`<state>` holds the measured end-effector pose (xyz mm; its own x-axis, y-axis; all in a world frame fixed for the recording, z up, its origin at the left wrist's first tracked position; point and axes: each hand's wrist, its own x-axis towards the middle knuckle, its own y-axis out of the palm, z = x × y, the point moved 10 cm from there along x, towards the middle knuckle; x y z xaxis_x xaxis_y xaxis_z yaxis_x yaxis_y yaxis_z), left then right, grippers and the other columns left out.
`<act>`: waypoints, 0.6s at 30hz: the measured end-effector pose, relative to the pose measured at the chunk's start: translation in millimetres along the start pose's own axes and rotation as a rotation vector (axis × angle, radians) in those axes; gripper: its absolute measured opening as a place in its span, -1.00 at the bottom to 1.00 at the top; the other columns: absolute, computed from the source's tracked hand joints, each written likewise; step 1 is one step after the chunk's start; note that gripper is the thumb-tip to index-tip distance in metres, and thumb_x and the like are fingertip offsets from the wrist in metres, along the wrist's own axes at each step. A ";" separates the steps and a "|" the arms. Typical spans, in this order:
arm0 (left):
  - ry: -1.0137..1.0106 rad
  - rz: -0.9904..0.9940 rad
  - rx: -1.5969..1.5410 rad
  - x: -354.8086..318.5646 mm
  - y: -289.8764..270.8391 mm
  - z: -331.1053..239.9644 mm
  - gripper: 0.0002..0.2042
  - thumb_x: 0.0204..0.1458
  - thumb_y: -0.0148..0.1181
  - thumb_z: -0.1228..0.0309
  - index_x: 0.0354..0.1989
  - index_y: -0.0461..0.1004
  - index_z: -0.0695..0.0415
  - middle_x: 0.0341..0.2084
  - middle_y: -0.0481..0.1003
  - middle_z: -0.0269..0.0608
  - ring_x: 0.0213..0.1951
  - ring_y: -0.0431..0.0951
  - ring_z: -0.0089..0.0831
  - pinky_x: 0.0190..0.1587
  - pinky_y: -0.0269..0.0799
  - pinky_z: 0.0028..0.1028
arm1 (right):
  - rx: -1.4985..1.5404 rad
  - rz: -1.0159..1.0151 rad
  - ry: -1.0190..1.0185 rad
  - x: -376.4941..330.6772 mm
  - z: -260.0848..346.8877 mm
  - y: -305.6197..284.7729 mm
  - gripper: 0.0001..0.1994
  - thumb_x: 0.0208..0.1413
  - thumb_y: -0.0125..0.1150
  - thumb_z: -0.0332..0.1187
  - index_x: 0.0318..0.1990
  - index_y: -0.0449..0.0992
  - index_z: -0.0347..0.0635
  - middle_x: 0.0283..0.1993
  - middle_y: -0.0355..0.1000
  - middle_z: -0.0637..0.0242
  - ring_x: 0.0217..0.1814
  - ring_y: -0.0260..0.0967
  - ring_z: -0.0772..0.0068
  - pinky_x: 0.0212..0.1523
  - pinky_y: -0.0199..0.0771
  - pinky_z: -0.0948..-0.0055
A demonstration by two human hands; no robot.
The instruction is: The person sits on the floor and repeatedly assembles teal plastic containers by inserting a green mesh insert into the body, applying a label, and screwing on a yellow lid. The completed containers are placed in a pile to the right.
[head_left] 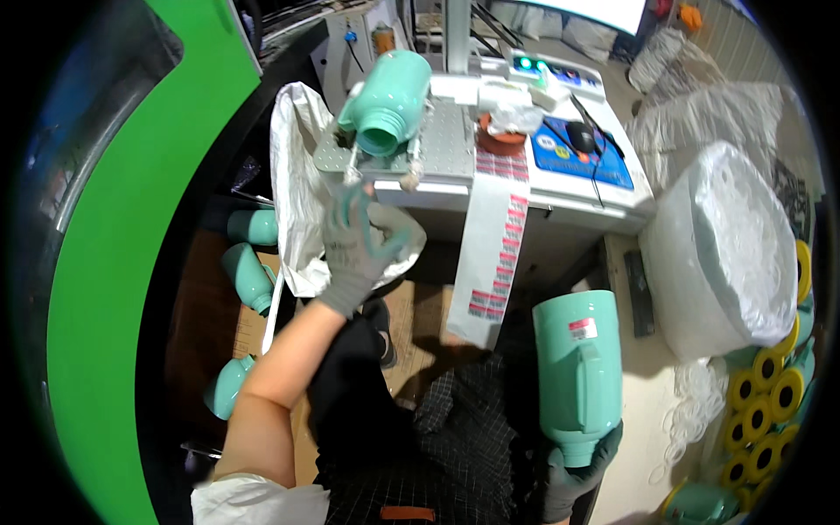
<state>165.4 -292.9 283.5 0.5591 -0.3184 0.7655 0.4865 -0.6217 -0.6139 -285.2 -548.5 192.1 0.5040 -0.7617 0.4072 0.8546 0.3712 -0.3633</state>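
Note:
My right hand (579,477), in a dark glove, grips a mint-green plastic jug (567,367) by its narrow neck. The jug is held upside down, wide end up, with its side handle and a small red-and-white label facing me. My left hand (354,241) wears a grey glove with teal on the fingers. Its fingers are spread with nothing between them, just below a perforated metal plate (451,131). A second mint-green jug (394,92) lies on its side on that plate, its open threaded neck pointing toward me, between white rope-like strips.
A strip of labels (490,254) hangs over the edge of the white desk (595,201). White sacking (297,192) hangs left of the plate. More mint jugs (249,276) lie lower left. A large plastic-lined bin (700,254) and yellow-ringed pieces (752,411) stand right. Green machinery (96,367) borders the left.

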 end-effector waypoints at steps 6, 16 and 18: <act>0.554 0.053 0.472 97.6 60.0 44.4 -0.36 0.03 0.29 0.36 0.36 0.29 -0.23 0.37 0.25 -0.20 0.37 0.25 0.01 0.39 0.23 0.08 | -0.039 -0.113 -0.338 89.7 66.1 43.0 0.01 -0.06 0.59 -0.13 0.49 0.15 -0.33 0.53 0.10 -0.09 0.56 0.10 -0.10 0.50 0.14 -0.04; 0.319 0.197 -0.568 -14.8 -169.2 -45.8 -0.41 -0.03 0.50 0.17 0.21 0.49 0.01 0.10 0.58 -0.07 -0.08 0.61 -0.06 -0.09 0.56 -0.09 | -0.350 0.015 -0.840 202.6 200.9 211.3 -0.10 -0.30 0.65 -0.30 0.37 0.46 0.24 0.42 0.25 -0.13 0.32 0.40 -0.21 0.20 0.54 0.00; 0.231 0.006 -0.843 -36.8 -184.9 -68.8 -0.34 -0.09 0.57 0.14 0.20 0.49 0.13 0.05 0.60 -0.05 -0.18 0.65 -0.03 -0.15 0.60 -0.10 | -0.340 0.129 -0.957 208.8 235.3 280.2 -0.15 -0.29 0.62 -0.28 0.33 0.48 0.38 0.40 0.29 -0.08 0.25 0.49 -0.03 0.07 0.59 0.05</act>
<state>8.7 -215.5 382.1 0.3655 -0.4038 0.8387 -0.2256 -0.9126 -0.3410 89.1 -478.6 372.5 0.6055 0.0719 0.7926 0.7812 0.1363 -0.6092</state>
